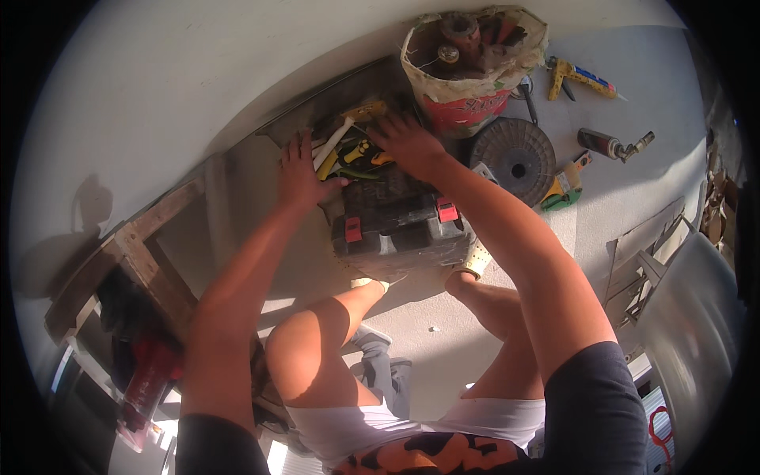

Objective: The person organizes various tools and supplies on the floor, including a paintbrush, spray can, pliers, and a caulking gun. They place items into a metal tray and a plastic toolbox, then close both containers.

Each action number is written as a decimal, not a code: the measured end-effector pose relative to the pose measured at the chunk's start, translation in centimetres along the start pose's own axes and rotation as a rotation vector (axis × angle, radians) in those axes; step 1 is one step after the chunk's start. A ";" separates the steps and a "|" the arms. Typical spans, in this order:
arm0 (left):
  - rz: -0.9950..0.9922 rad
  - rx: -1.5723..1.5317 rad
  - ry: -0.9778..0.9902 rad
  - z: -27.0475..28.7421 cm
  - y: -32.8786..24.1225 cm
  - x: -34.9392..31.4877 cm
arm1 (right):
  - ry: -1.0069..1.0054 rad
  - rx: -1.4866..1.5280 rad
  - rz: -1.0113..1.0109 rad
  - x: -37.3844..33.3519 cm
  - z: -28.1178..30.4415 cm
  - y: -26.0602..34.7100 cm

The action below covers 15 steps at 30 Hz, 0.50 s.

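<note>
A black toolbox with red latches stands on the floor between my feet. Yellow-and-black handled tools lie jumbled in it, along with a white stick-like piece. My left hand is open along the left side of the tools, fingers pointing away from me and thumb toward the box. My right hand reaches over the far right part of the box, palm down, fingers spread beside a yellow piece. Neither hand visibly grips anything; the undersides of the fingers are hidden.
A red bucket stuffed with tools stands beyond my right hand. Right of it lie a dark round disc, a yellow caulking gun, a torch canister and a green-and-yellow tool. A wooden frame leans at left.
</note>
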<state>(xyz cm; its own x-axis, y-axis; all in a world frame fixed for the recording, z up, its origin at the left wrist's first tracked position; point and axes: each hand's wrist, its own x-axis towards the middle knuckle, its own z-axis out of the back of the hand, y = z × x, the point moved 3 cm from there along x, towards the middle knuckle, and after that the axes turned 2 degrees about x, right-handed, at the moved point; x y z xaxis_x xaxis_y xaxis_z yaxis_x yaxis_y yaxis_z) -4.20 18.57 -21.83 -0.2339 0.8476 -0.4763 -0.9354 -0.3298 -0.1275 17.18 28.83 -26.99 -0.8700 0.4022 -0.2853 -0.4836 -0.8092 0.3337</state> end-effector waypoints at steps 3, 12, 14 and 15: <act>-0.103 0.054 -0.017 -2.5 1.2 3.6 | 0.087 -0.010 0.076 2.6 -1.7 -2.0; -0.329 0.112 0.041 -4.0 1.8 4.9 | 0.239 0.052 0.160 4.5 0.9 -1.5; -0.346 0.131 0.020 -4.0 1.7 5.3 | 0.249 0.167 0.154 5.6 2.3 -1.1; -0.368 0.146 0.033 -4.2 1.3 5.4 | 0.218 0.207 0.244 6.3 3.0 -0.8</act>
<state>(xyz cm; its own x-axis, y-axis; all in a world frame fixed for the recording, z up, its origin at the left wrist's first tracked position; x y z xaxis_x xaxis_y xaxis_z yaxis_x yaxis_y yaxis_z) -5.58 21.00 -28.25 0.1304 0.8836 -0.4497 -0.9836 0.0581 -0.1710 11.74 33.28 -26.39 -0.9318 0.0901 -0.3516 -0.2934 -0.7573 0.5835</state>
